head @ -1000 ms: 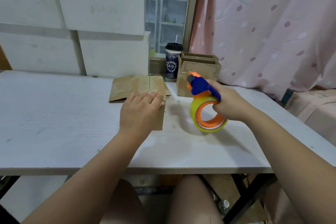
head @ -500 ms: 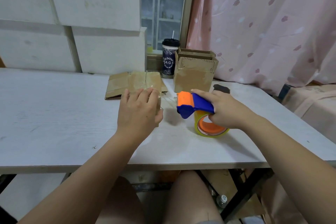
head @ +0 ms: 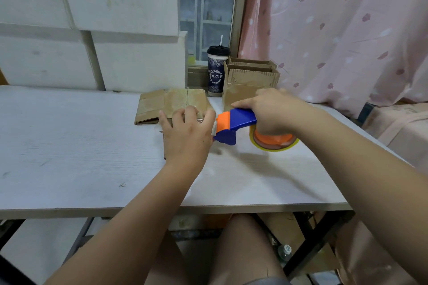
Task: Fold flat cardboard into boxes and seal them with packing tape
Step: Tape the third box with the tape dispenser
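The left hand holds a small box on the table. At its 3 o'clock, the right hand grips the tape gun.

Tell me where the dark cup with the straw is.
In the head view, the dark cup stands at the far edge of the table, just left of the open cardboard boxes and behind the flat cardboard.
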The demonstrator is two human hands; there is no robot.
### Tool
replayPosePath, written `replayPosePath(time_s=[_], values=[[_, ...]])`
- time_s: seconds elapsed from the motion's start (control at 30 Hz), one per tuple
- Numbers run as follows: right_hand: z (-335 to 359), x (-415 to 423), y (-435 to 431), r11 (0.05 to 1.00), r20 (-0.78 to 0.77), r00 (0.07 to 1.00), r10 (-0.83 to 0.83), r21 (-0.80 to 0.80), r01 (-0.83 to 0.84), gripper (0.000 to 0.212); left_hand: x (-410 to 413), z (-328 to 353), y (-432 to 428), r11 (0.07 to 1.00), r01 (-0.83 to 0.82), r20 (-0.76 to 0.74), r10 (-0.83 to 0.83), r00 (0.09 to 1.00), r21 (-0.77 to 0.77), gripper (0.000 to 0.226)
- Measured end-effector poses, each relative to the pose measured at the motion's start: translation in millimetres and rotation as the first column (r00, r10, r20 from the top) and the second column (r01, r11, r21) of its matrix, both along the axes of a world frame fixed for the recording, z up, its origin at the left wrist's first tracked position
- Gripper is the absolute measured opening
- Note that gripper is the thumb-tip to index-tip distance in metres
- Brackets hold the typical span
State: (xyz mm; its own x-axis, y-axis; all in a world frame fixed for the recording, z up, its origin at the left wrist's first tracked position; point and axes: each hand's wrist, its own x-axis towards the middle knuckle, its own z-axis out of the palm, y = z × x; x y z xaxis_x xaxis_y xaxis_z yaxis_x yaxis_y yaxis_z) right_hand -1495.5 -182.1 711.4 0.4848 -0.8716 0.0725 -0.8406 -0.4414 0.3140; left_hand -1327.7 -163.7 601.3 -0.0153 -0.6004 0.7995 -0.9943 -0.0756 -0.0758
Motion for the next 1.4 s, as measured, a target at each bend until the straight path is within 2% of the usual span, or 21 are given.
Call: replayPosePath(time_s=[0.2, 0.43, 0.57, 0.7, 0.8, 0.87, 0.97, 1.03, 1.13, 1.27, 1.4], values=[[11.7, 25.9, 4.2, 1.0, -0.105, 0.994, -0.001, -0.007, 0.001, 0.043, -0.6, -3.0, -1.9, 0.999, 0.015, 0.003, -0.015, 1.0, -0.038, 0.042], [21.5, 45.0, -5.3, 0.998, -0.282, 0.959, -0.009, 0.06, 0.027, 0.04, 8.8, -7.6, -1.7, 0.989, 0.147, -0.052, -0.148, 0.988, -0.025, 0.08], [22.4, 52.0, -15.3, 0.996, -0.347, 0.937, 0.037, 0.091, -0.005, 0.039, 10.2, -3.0, 1.9, 0.983, 0.182, -0.097, -0.179, 0.979, 0.019, 0.065], [24.2, 50.8, -21.4, 0.987, -0.336, 0.939, 0.075, 0.158, -0.022, 0.041, 8.1, 1.3, 4.5, 0.977, 0.186, -0.14, -0.17, 0.975, 0.106, 0.058], [9.9, 47.9, -26.3, 0.957, -0.352, 0.934, 0.067, 0.286, 0.039, 0.049, 6.5, -3.7, 6.6, 0.955, 0.126, -0.027, -0.123, 0.992, 0.27, 0.057], [0.7, 44.8, -31.1, 0.915, -0.335, 0.942, 0.032, 0.388, 0.107, 0.061, 6.1, -5.4, 8.7, 0.933, 0.073, 0.031, -0.09, 0.996, 0.351, 0.053], [5.7, 34.4, -37.2, 0.859, -0.304, 0.953, 0.001, 0.488, 0.155, 0.075, 7.5, -1.0, 13.3, 0.922, 0.033, 0.067, -0.064, 0.996, 0.385, 0.042], [8.9, 22.2, -42.3, 0.807, -0.217, 0.976, -0.025, 0.572, 0.148, 0.069, 12.3, 1.7, 14.0, 0.923, 0.097, 0.035, -0.118, 0.992, 0.374, 0.04], [3.6, 1.5, -47.5, 0.73, -0.056, 0.995, -0.083, 0.676, 0.099, 0.049, 15.5, 10.2, 19.4, 0.914, 0.144, -0.014, -0.15, 0.989, 0.378, 0.041], [-8.1, -10.6, -49.9, 0.669, 0.041, 0.994, -0.097, 0.742, 0.035, 0.043, 16.0, 24.2, 22.6, 0.855, 0.193, -0.077, -0.179, 0.981, 0.482, 0.05], [-16.5, -19.5, -51.6, 0.553, 0.163, 0.968, -0.192, 0.833, -0.031, 0.032, 24.6, 39.1, 20.0, 0.806, 0.301, -0.212, -0.221, 0.952, 0.511, 0.049]])
